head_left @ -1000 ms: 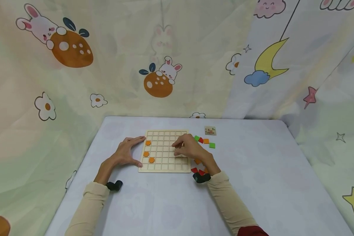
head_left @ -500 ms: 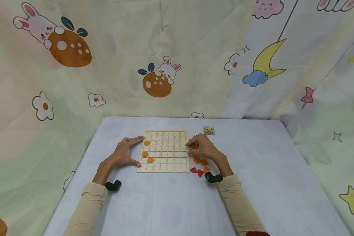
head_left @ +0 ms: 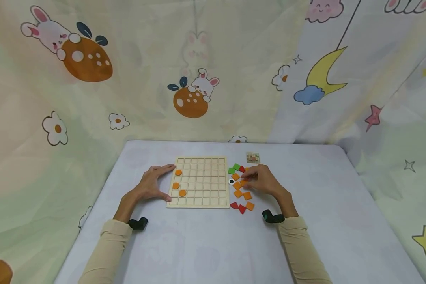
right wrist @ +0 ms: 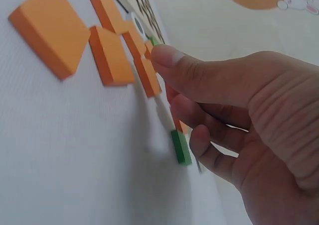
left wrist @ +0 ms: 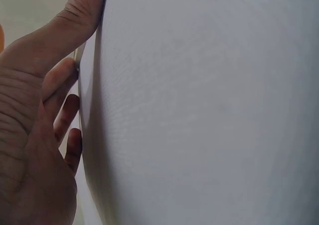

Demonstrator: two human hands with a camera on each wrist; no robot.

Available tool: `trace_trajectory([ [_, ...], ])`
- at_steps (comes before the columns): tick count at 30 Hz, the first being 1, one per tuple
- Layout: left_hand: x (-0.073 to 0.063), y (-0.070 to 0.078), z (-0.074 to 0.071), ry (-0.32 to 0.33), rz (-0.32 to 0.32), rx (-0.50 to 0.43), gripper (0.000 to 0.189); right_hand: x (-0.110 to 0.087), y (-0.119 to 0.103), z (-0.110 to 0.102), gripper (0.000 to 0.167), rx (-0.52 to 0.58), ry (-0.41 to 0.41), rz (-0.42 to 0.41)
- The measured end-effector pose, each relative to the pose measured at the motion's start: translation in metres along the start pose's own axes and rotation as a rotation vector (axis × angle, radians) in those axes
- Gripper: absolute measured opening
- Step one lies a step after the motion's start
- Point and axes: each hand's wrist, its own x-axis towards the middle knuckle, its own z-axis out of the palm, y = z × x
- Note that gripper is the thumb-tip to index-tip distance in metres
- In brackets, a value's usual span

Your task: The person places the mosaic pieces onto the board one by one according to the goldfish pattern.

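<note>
A square wooden grid board [head_left: 202, 189] lies on the table. Three orange round pieces, one of them a disc [head_left: 182, 193], sit in its left columns. My left hand [head_left: 150, 183] spans the board's left edge, thumb near the front corner and fingers near the back. My right hand [head_left: 264, 180] hovers at the loose pieces right of the board, thumb and fingertips beside an orange square tile [head_left: 243, 183]. In the right wrist view, the bent fingers [right wrist: 207, 143] and thumb show no piece held between them.
Several orange tiles [head_left: 247, 195], green tiles [head_left: 231, 170], red wedge pieces [head_left: 242, 209] and a black-and-white eye disc [head_left: 231, 182] lie right of the board. A small pattern card [head_left: 253, 157] lies behind them. A printed cloth [head_left: 145, 98] hangs behind the table.
My right hand has moved right, from above the board to the loose pieces, uncovering the eye disc and several tiles. My left hand stays at the board's left edge.
</note>
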Motion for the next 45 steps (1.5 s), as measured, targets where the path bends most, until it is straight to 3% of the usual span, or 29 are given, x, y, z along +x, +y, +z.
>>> trace_trajectory([
  [5,-0.001,0.000,0.000,0.002,-0.003,0.017,0.131,-0.005,0.004,-0.004,0.027,-0.008,-0.003,0.042],
  [12,-0.005,0.001,0.000,0.019,-0.015,0.006,0.131,-0.012,0.003,-0.006,0.026,-0.006,-0.029,0.019],
  [26,-0.004,-0.001,-0.001,0.024,0.004,0.003,0.130,-0.045,-0.025,0.009,0.032,0.005,-0.164,0.026],
  [32,-0.001,-0.002,-0.002,0.008,0.000,0.006,0.130,-0.053,-0.031,0.019,0.031,-0.057,-0.157,0.038],
  [45,0.001,-0.001,0.000,-0.001,0.005,-0.005,0.130,-0.059,-0.030,0.027,0.022,-0.054,-0.151,0.034],
])
